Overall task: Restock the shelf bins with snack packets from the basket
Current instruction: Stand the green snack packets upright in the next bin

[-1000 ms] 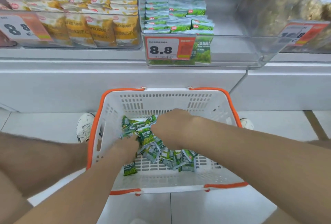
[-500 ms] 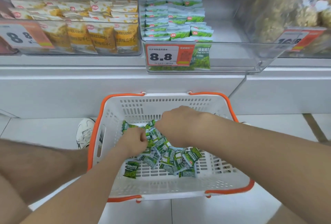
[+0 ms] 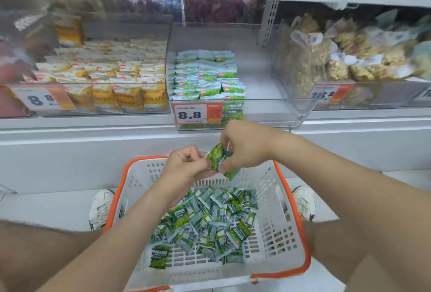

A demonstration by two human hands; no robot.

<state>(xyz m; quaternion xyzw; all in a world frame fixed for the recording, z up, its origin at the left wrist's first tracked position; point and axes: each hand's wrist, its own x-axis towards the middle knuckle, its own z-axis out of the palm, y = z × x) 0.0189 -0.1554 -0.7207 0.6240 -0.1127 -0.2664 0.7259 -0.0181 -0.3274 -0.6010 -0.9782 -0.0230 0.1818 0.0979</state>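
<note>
Both grips, left hand (image 3: 186, 165) and right hand (image 3: 245, 149), pinch green packets (image 3: 218, 157) over the basket's (image 3: 265, 189) far edge (a shared, fiddly hold). One may slip before reaching the bin (image 3: 268, 114).

The basket (image 3: 268, 210) stands on the floor (image 3: 46, 207) before the shelf (image 3: 93, 126), with loose snack packets (image 3: 210, 224) in it. Above, a bin (image 3: 275, 107) holds stacked packets (image 3: 205, 77) at its left.

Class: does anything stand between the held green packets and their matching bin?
Only the front wall of the clear plastic bin, bearing an orange price tag, above the left hand and right hand gripping the green snack packets.
</note>
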